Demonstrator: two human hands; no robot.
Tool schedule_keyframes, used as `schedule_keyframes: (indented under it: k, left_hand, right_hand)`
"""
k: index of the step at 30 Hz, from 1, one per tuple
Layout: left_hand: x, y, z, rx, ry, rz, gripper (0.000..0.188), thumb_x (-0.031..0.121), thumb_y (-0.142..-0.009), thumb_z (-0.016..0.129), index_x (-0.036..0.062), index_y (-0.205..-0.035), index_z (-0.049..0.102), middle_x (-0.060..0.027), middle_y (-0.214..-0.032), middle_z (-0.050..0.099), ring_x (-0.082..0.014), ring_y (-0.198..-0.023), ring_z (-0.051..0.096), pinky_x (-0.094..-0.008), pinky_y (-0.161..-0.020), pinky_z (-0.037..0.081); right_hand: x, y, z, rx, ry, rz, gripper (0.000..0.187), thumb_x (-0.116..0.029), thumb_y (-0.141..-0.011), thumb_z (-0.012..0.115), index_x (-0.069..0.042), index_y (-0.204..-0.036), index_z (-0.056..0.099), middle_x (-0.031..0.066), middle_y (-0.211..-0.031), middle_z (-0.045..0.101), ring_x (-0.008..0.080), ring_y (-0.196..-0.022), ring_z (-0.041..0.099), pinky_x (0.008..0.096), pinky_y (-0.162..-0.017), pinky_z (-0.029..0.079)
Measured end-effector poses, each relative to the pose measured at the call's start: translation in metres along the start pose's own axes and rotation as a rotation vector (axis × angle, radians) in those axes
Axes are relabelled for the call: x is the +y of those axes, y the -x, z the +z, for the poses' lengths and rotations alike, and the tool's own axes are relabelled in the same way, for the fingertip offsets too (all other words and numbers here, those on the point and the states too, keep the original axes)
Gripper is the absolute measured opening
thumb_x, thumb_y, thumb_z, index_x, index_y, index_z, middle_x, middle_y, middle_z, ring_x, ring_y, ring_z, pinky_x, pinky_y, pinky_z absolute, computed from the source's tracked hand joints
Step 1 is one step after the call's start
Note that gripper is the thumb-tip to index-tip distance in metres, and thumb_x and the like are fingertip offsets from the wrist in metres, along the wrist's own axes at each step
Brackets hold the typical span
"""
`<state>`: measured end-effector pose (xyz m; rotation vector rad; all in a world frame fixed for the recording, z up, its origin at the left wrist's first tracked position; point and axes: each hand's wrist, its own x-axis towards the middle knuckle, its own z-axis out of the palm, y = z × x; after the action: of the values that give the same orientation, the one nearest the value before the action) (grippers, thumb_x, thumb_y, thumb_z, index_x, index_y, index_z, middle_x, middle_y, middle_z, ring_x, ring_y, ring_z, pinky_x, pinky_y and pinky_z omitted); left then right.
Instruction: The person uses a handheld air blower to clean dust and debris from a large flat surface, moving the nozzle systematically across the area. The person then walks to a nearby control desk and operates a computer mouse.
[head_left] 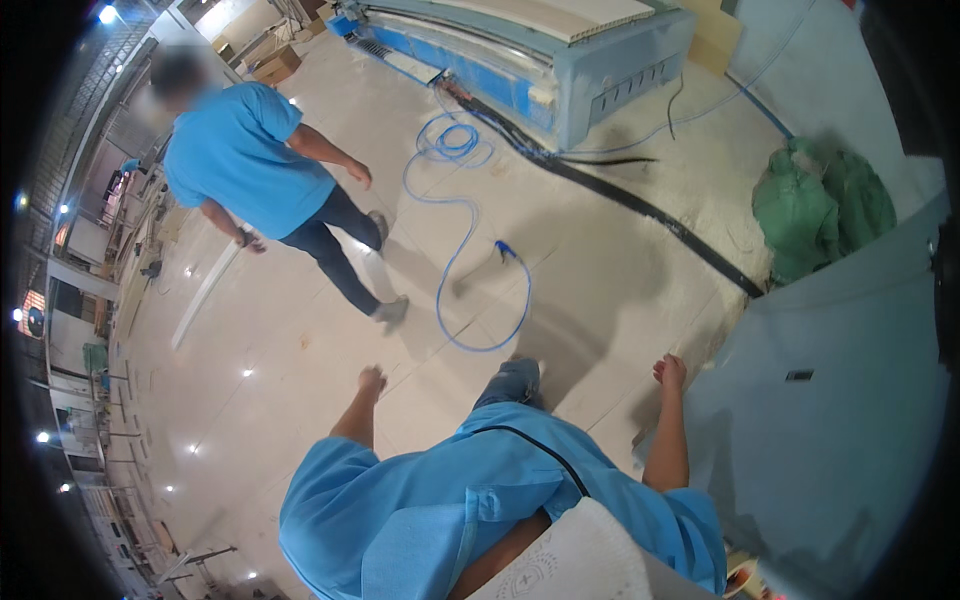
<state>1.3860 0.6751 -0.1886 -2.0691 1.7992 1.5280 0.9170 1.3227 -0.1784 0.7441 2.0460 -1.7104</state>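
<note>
My left hand [372, 381] hangs in the air over the pale floor, its fingers curled in and slightly blurred. Nothing shows in it. On the other side, my right hand [670, 371] is also held out low with loosely curled fingers and no visible object, near a grey-blue cabinet panel [810, 430]. Between and beyond the hands, a thin blue hose [470, 347] loops across the floor. It ends in a small blue air gun [505, 248]. Neither hand touches the hose or the panel.
A person in a blue shirt [245, 150] walks at the left. A large blue-grey machine [620, 75] stands at the back, with a thick black cable [640, 205] running from it. Green sacks [815, 210] sit at the right. A long white strip [205, 295] lies on the floor.
</note>
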Motion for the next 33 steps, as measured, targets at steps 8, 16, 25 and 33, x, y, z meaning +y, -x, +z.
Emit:
schedule_keyframes:
  k: [8, 16, 25, 33]
  left_hand:
    - [0.048, 0.035, 0.198, -0.229, 0.318, -0.617, 0.028, 0.038, -0.102, 0.052, 0.0117, -0.102, 0.063, -0.0111, -0.087, 0.066, -0.0244, -0.072, 0.064, -0.0457, -0.061, 0.049]
    - [0.477, -0.073, 0.43, -0.682, -0.112, 0.358, 0.024, 0.031, -0.101, 0.059, 0.0098, -0.109, 0.068, -0.0044, -0.089, 0.069, -0.0146, -0.077, 0.066, -0.03, -0.065, 0.051]
    - [0.82, -0.08, 0.609, -0.586, 0.112, 0.461, 0.032, 0.03, -0.102, 0.059, 0.0058, -0.121, 0.067, -0.0065, -0.102, 0.074, -0.0167, -0.086, 0.069, -0.0311, -0.076, 0.053]
    - [0.831, 0.031, 0.754, -1.059, -0.282, 0.375, 0.037, 0.037, -0.102, 0.061, 0.0072, -0.123, 0.069, -0.0095, -0.107, 0.074, -0.0211, -0.092, 0.071, -0.0361, -0.079, 0.056]
  right_hand:
    - [-0.107, -0.129, 0.156, -0.175, 0.229, 0.001, 0.029, -0.026, -0.101, 0.061, -0.001, -0.115, 0.065, 0.0127, -0.09, 0.07, 0.0225, -0.077, 0.07, 0.0368, -0.064, 0.058]
    - [-0.125, -0.218, 0.146, -0.156, -0.104, 0.258, 0.023, -0.023, -0.097, 0.063, -0.003, -0.108, 0.062, 0.0127, -0.081, 0.066, 0.0215, -0.068, 0.067, 0.0358, -0.054, 0.054]
    - [-0.205, -0.387, 0.136, 0.016, -0.137, 0.508, 0.021, -0.022, -0.099, 0.063, -0.004, -0.109, 0.059, 0.0125, -0.078, 0.065, 0.0207, -0.059, 0.063, 0.0306, -0.052, 0.053]
    - [-0.373, -0.473, 0.114, 0.089, -0.241, 0.221, 0.025, -0.027, -0.1, 0.064, -0.004, -0.111, 0.062, 0.0095, -0.082, 0.068, 0.0183, -0.068, 0.066, 0.032, -0.06, 0.055]
